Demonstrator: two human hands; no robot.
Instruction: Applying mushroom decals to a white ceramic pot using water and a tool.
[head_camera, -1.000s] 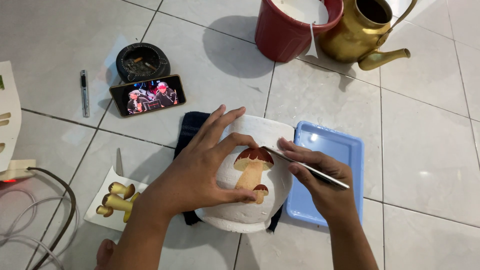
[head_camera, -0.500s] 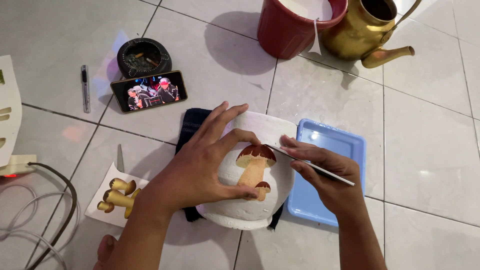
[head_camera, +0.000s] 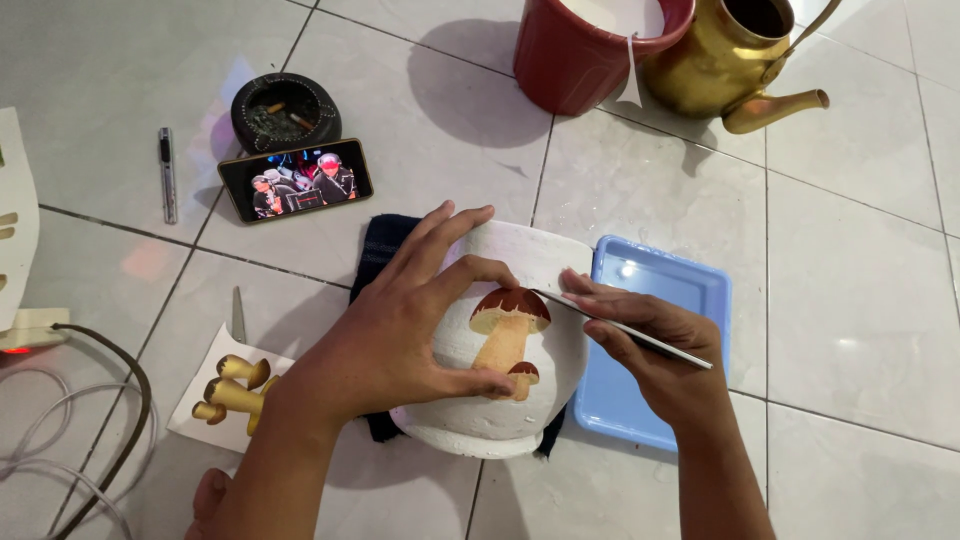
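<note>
white pot (head_camera: 470, 400), two painted mushrooms (head_camera: 505, 335); left hand (head_camera: 400, 330) steadies it, right hand (head_camera: 650, 350) grip pinches one brush (head_camera: 625, 328).

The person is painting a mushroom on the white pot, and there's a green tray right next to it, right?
Not quite: the tray is light blue, not green, as the head view shows. The rest fits: the right hand holds a thin brush at the mushroom on the white pot.

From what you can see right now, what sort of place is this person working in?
Probably a home floor used as a craft spot: pale floor tiles, a phone propped by an ashtray, a brass kettle. The left hand steadies a white pot with a painted mushroom.
</note>
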